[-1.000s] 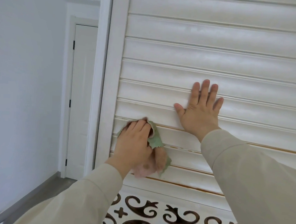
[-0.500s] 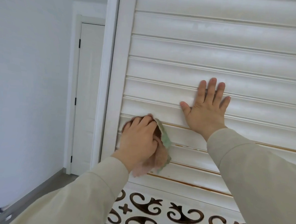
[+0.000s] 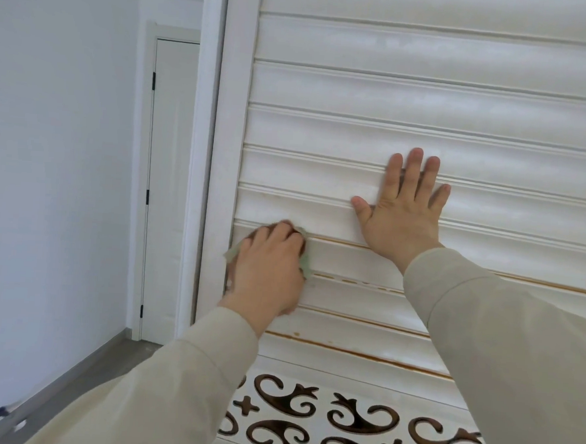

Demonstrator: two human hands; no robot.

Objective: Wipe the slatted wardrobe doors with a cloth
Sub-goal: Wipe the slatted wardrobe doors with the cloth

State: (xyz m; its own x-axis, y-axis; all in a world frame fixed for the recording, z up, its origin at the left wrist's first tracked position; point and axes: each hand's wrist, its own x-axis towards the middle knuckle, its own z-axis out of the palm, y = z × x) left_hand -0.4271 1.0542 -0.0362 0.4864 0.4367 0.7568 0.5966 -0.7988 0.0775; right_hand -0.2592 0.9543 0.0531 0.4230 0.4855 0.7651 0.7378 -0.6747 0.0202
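Observation:
The white slatted wardrobe door [image 3: 429, 103] fills the right of the head view. My left hand [image 3: 268, 271] presses a green and pink cloth [image 3: 305, 267] against a lower slat near the door's left frame, fingers curled over it. Most of the cloth is hidden under the hand; only green edges show. My right hand [image 3: 405, 215] lies flat on the slats further right and a little higher, fingers spread and straight.
Below the slats runs a white panel with dark scroll cut-outs [image 3: 341, 420]. The door's vertical frame [image 3: 227, 149] stands left of the cloth. A closed white room door [image 3: 167, 186] and a plain wall [image 3: 54, 173] are on the left, with grey floor [image 3: 111, 358] below.
My left hand has slid the cloth leftwards along the slat, up to the door's frame, and now covers more of it. My right hand stays flat in the same place.

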